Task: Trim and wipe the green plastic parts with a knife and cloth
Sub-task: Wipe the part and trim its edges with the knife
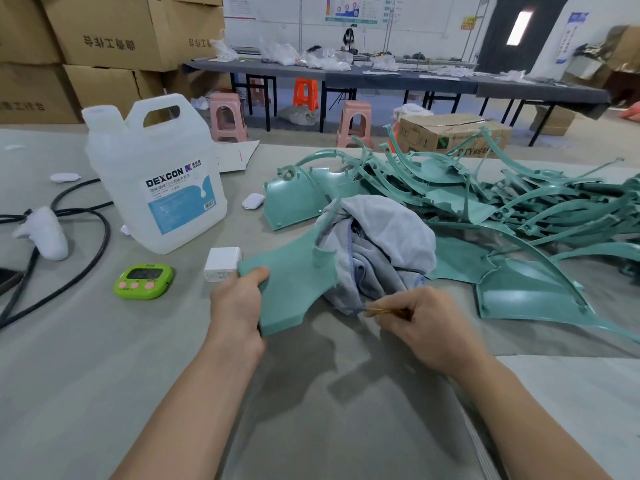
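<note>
Here the table [104,358] is covered in a grey cloth-like sheet, and the widest bare stretch lies in the foreground, below and between the two forearms. The table's far edge runs behind the jug and the heap of parts; beyond it the floor holds pink stools [228,116] and a cardboard box [450,133].

The left hand [237,306] is closed on the near left edge of a green plastic part [291,282], thumb on top, lifting it tilted off the table. The part is a flat, matte teal panel with curved cut-outs along its lower edge and a raised rib near its middle. A crumpled grey cloth [381,247] lies bunched against the part's right side, touching it and draping onto the table.

The right hand [426,320] is closed around a thin yellowish-handled knife [384,310], its tip pointing left toward the lower fold of the cloth; the blade is blurred.

To the right, a pile of green parts [502,199] spreads to the frame's edge, curved ribs tangled over flat panels, leaving little free room on that side. One panel [526,292] lies apart, just right of the cloth.

On the left stand a translucent jug [156,181], a white charger block [222,263] just beside the held part's corner, a green timer [143,280], and black cables [79,244] looping toward the left edge.
</note>
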Motion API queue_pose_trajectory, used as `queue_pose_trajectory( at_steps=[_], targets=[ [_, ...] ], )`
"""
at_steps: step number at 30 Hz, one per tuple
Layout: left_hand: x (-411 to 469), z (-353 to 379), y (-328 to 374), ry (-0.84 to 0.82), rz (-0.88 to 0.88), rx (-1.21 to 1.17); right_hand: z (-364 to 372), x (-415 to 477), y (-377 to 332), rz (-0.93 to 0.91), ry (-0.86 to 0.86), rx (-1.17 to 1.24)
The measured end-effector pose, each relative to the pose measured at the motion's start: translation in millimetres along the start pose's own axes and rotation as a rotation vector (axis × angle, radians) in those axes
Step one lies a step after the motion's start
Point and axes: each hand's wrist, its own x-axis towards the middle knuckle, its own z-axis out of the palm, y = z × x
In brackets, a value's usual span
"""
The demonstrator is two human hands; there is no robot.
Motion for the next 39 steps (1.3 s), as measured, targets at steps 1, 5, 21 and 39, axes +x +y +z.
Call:
queue_pose_trajectory(
  at_steps=[1, 5, 21, 39],
  targets=[
    [-1, 0, 1, 0.001, -0.003, -0.016, 0, 0, 1, 0.013, 0.018, 0.038],
    [-7, 3, 3, -0.084, -0.034, -0.09, 12, 0, -3, 0.041, 0.099, 0.22],
    [-20, 12, 4, -0.161, -0.14, -0.145, 20, -10, -25, -0.071, -0.099, 0.174],
    [-29, 13, 6, -0.366, -0.27, -0.008, 18, -4, -20, -0.074, 0.005, 0.522]
  ],
)
